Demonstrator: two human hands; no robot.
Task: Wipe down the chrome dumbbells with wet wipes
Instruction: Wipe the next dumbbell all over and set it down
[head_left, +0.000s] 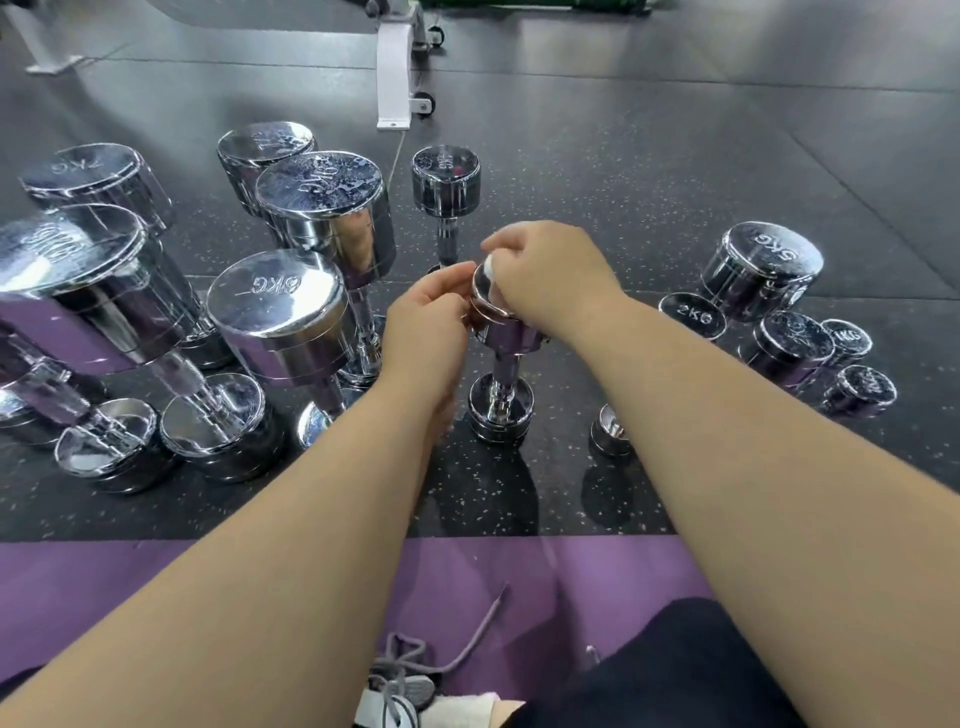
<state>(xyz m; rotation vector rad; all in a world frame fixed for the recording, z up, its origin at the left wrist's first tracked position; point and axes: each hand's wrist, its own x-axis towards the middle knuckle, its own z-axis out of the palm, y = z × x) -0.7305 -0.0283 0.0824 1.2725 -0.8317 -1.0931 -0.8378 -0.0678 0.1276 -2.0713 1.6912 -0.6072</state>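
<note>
Speckled dark rubber floor (675, 171) fills the view, with a purple mat (130, 587) along the near edge. Large chrome dumbbells (280, 306) stand on end at left. Smaller ones (769, 265) cluster at right, one partly hidden behind the right forearm (727, 415). Between the groups, on the floor just beyond the mat, the small dumbbell (501, 384) stands upright, long axis vertical, one head down and one up. The left hand (428, 322) curls its fingers round the upper head's rim. The right hand (545, 275) covers the top face, fingers bent onto a white wet wipe (490, 270), mostly hidden and seemingly pinched against the chrome.
</note>
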